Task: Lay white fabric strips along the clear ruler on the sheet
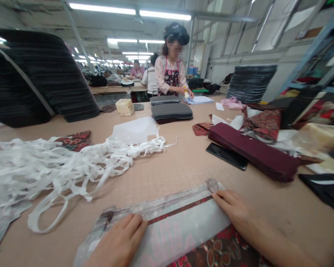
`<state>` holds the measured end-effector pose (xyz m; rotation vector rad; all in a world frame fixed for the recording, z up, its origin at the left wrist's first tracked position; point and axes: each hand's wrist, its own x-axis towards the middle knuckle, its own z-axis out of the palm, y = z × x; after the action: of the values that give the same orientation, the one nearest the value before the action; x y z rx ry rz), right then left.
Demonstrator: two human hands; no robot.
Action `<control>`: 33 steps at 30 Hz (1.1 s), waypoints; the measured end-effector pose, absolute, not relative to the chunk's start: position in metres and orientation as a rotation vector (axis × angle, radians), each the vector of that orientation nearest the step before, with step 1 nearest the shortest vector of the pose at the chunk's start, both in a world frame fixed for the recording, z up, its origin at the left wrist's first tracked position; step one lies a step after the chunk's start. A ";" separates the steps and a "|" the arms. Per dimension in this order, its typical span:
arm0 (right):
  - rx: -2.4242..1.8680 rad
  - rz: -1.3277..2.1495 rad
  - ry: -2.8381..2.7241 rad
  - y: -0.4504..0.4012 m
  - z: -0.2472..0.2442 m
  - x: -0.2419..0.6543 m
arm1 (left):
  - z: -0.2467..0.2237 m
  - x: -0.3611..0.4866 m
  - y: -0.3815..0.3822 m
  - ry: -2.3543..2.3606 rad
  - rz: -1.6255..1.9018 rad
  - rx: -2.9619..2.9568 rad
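A pale grey, see-through strip (183, 226) lies across the near part of the table, with a thin dark red patterned band along it and dark red floral cloth (217, 252) at its lower edge. Near the strip's left end, my left hand (122, 237) presses down with its fingers bent and close together; whether it grips the sheet is hidden. My right hand (233, 205) is at the far right corner, its fingers together on the edge beside a small bunched bit (212, 184) of the material.
White tangled strips (100, 163) spread over the left. A black phone (226, 155) touches a maroon cloth bundle (253, 152) at right. Dark stacks (44, 74) stand far left; grey stacked pieces (172, 111) lie ahead, near a person (172, 70) across the table.
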<state>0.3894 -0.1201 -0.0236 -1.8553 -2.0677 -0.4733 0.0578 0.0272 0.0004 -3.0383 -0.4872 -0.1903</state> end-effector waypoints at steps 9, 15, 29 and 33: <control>-1.597 -0.464 -2.370 -0.078 0.015 0.369 | 0.013 0.010 0.032 -0.764 -0.245 -3.076; -1.345 0.003 -2.560 -0.028 0.015 0.249 | 0.008 0.015 0.019 -0.616 -0.162 -2.906; -1.086 -0.417 -2.673 -0.048 0.001 0.279 | 0.006 -0.022 0.014 -0.877 -0.412 -2.998; -1.150 -0.159 -2.629 -0.027 0.005 0.240 | -0.002 -0.023 0.017 -1.034 -0.662 -2.975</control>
<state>0.2396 -0.0267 0.0047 -1.1504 -2.6292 -0.1593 -0.0229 0.0172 -0.0019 -2.9746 -1.0335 -0.6624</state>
